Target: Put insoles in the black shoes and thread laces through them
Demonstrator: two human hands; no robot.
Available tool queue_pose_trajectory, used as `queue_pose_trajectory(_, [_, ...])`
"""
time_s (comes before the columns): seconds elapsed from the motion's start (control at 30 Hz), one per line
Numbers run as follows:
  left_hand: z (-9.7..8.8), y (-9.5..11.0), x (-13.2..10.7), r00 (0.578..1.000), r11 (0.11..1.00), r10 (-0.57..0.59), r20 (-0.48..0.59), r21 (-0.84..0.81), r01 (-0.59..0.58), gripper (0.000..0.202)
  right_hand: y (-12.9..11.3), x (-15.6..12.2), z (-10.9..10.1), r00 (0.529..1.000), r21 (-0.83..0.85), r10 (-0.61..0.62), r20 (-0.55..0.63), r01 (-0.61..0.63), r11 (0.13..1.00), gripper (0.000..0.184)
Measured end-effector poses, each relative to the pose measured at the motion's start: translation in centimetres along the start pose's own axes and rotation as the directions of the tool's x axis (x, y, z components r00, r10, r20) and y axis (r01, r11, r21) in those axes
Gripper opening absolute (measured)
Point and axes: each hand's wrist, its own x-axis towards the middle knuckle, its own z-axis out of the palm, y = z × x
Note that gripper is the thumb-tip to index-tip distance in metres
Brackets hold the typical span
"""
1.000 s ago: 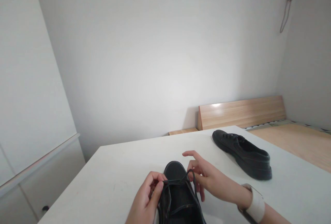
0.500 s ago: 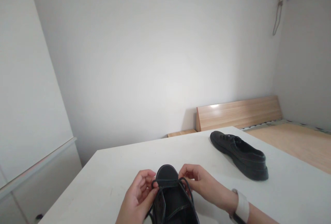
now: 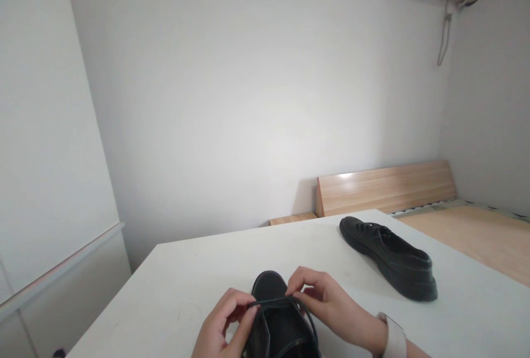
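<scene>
A black lace-up shoe point(image 3: 269, 285) lies at the near edge of the view, toe pointing away from me; its heel is cut off by the frame. A black shoelace point(image 3: 275, 302) crosses the front of its opening. On the left side of the shoe, my left hand point(image 3: 229, 319) pinches the lace between thumb and fingertips. My right hand point(image 3: 317, 294), with a pale band on the wrist, pinches the lace at the right side, and a loop of it hangs down beside the opening.
A second black shoe point(image 3: 387, 256) with its laces in place sits to the right on the white table point(image 3: 199, 270). Beyond the table are a wooden headboard point(image 3: 385, 187) and a bed base point(image 3: 467, 236). A white panel point(image 3: 49, 126) stands on the left.
The view has tipped slightly upward, so things sit lower in the picture. My left fingers have closed in on the lace, which now runs straighter between both hands.
</scene>
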Motion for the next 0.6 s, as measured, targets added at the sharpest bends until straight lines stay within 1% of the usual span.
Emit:
queue_pose_trajectory(0.07, [0.0,0.5,0.0,0.998,0.993,-0.065,0.002,-0.102,0.065,0.038,0.0,0.0,0.3,0.997,-0.067,-0.033,-0.076,0.028,0.997,0.033])
queue_pose_trajectory(0.1, [0.0,0.7,-0.1,0.996,0.986,-0.091,0.005,-0.142,0.091,0.039,0.0,0.0,0.5,0.993,-0.072,-0.046,-0.107,0.039,0.997,0.034])
queue_pose_trajectory(0.13, [0.0,0.9,-0.1,0.995,0.981,-0.103,0.0,-0.167,0.102,0.04,0.0,0.0,0.6,0.989,-0.054,-0.058,-0.134,0.051,0.997,0.035])
queue_pose_trajectory(0.2, [-0.1,1.0,-0.1,0.996,0.982,-0.078,-0.046,-0.175,0.069,0.038,-0.2,0.0,0.6,0.982,0.034,-0.065,-0.178,0.072,0.997,0.038])
queue_pose_trajectory(0.27, [-0.7,0.8,0.0,0.991,0.991,-0.034,-0.127,-0.13,0.018,0.033,-0.4,0.1,0.2,0.982,0.141,-0.043,-0.181,0.069,0.988,0.04])
queue_pose_trajectory(0.33, [-1.7,0.3,0.3,0.983,0.999,0.002,-0.185,-0.045,-0.011,0.027,-0.6,0.2,-0.5,0.985,0.241,-0.006,-0.175,0.049,0.969,0.04])
queue_pose_trajectory(0.4, [-2.9,-0.2,0.8,0.976,0.998,0.022,-0.218,0.062,-0.009,0.024,-0.7,0.3,-1.4,0.986,0.329,0.021,-0.168,0.036,0.944,0.04])
queue_pose_trajectory(0.43, [-3.6,-0.3,1.1,0.972,0.994,0.014,-0.234,0.104,0.011,0.025,-0.8,0.4,-1.9,0.987,0.356,0.033,-0.158,0.026,0.934,0.04])
queue_pose_trajectory(0.47, [-4.1,-0.4,1.3,0.969,0.99,-0.01,-0.248,0.133,0.044,0.026,-0.9,0.4,-2.4,0.989,0.355,0.047,-0.138,0.005,0.935,0.039])
queue_pose_trajectory(0.5, [-4.4,-0.4,1.5,0.968,0.986,-0.039,-0.25,0.149,0.079,0.027,-1.0,0.4,-2.8,0.992,0.317,0.058,-0.111,-0.02,0.948,0.038])
queue_pose_trajectory(0.53, [-4.6,-0.3,1.7,0.97,0.982,-0.068,-0.231,0.157,0.106,0.028,-1.0,0.3,-3.2,0.994,0.241,0.068,-0.084,-0.045,0.969,0.036])
queue_pose_trajectory(0.57, [-4.6,-0.2,1.8,0.979,0.978,-0.093,-0.18,0.168,0.124,0.029,-1.0,0.3,-3.5,0.995,0.137,0.081,-0.057,-0.072,0.988,0.034])
queue_pose_trajectory(0.6, [-4.4,-0.1,1.8,0.988,0.974,-0.121,-0.091,0.182,0.136,0.031,-1.0,0.2,-3.7,0.995,0.023,0.096,-0.026,-0.096,0.995,0.03])
